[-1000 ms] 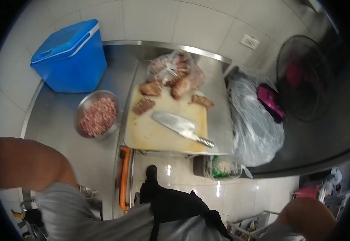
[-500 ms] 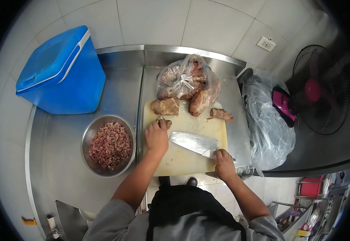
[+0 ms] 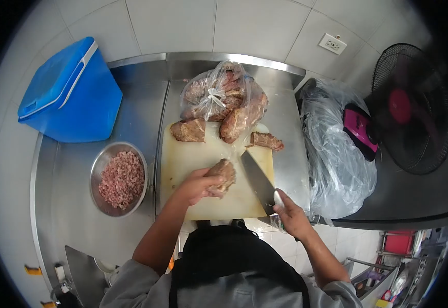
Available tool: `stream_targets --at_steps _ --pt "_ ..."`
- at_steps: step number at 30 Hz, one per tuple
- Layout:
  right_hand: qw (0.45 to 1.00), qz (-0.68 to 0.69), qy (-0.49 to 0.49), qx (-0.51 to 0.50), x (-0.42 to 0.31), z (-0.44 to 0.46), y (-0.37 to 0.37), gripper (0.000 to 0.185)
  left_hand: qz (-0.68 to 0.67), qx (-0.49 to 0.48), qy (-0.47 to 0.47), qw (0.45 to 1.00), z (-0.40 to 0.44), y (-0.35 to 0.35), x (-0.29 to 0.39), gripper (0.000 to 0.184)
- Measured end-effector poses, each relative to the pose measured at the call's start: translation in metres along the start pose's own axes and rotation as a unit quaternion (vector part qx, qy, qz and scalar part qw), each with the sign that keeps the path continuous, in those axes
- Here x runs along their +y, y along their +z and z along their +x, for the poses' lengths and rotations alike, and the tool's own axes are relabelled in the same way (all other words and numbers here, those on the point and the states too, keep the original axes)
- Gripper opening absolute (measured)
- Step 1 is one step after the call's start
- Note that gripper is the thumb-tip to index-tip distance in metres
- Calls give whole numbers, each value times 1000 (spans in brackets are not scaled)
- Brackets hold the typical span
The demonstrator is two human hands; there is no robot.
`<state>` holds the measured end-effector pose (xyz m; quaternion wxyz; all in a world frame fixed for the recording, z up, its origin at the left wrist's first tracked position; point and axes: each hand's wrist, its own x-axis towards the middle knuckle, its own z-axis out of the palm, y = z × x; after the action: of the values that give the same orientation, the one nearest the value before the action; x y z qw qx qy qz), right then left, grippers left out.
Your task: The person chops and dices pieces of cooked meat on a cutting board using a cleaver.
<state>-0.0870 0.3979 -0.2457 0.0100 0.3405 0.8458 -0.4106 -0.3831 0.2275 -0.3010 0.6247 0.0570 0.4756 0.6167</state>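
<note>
Over the yellowed cutting board (image 3: 183, 161), my left hand (image 3: 196, 186) grips a piece of meat (image 3: 223, 177). My right hand (image 3: 292, 214) is wrapped round the handle of a wide knife (image 3: 256, 177), whose blade points up and to the left, just right of that piece. At the board's back lie a larger meat chunk (image 3: 188, 130), a smaller one (image 3: 266, 140) and a clear plastic bag of meat (image 3: 219, 92). A metal bowl (image 3: 94, 177) of diced meat (image 3: 122, 179) stands on the steel counter to the left.
A blue cooler (image 3: 75, 97) stands at the back left. To the right are a clear plastic bag (image 3: 337, 169), a pink and black object (image 3: 360, 131) and a fan (image 3: 411, 108). A wall outlet (image 3: 333, 43) is above. Shelving (image 3: 388, 267) stands at the lower right.
Both hands, out of view one second ago, came onto the board. Since then my left hand has lifted the small meat piece toward me, and my right hand has turned the knife more upright.
</note>
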Motion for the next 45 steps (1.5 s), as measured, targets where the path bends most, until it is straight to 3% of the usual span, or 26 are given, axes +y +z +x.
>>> stream_targets --at_steps 2,3,4,5,6,8,9,10,12,13,15,18,20,23,28,31,33,35,36,38,42,45 --pt "996 61 -28 52 15 -3 -2 32 35 -9 9 999 18 14 -19 45" --pt "989 139 27 45 16 -6 -6 32 33 -2 5 999 17 15 -27 45" --pt "973 214 83 36 19 -7 -10 32 290 143 103 941 16 17 -36 44" --pt "972 225 49 57 22 -6 -10 27 521 270 189 788 14 19 -44 43" --pt "971 227 51 50 25 -3 -11 27 520 274 183 788 10 18 -49 43" --pt "964 236 87 88 32 8 -13 21 589 302 280 695 -3 10 -50 43" --pt "943 299 133 56 39 17 -14 20 537 304 250 746 -5 8 -52 46" --pt "943 302 132 50 43 20 -12 20 539 309 246 743 -5 8 -56 46" --pt "948 275 142 75 42 27 -10 21 554 296 340 700 -3 15 -66 46" --pt "943 298 131 74 46 30 -10 22 553 303 337 699 -3 27 -70 46" --pt "940 308 135 61 44 34 -10 22 586 298 226 719 -3 54 -84 46" --pt "943 298 143 30 27 35 -16 25 564 276 271 730 -10 72 -110 45" --pt "963 254 71 54 26 31 -15 25 556 281 270 734 -13 71 -112 41" --pt "972 210 104 -3 15 20 -25 26 536 267 275 752 -12 51 -108 34" --pt "998 44 42 -22 26 7 -4 20 550 189 390 714 -11 25 -98 16" --pt "997 46 59 -25 3 1 -11 24 483 193 396 757 6 47 -114 17" --pt "991 -80 99 -45 -25 0 -20 31 474 185 417 753 18 48 -110 18" --pt "988 -106 99 -54 -23 -8 -10 31 476 189 425 746 16 38 -128 24" --pt "986 -131 83 -53 -24 -8 -12 31 473 187 425 749 18 39 -118 24" --pt "984 -137 95 -58 -26 -8 -14 30 533 177 457 690 21 38 -83 27" --pt "981 -156 100 -65 -34 -4 -21 30 561 33 473 679 37 29 -60 30" --pt "980 -173 78 -62 -52 7 -24 28 561 20 446 698 40 29 -36 28"
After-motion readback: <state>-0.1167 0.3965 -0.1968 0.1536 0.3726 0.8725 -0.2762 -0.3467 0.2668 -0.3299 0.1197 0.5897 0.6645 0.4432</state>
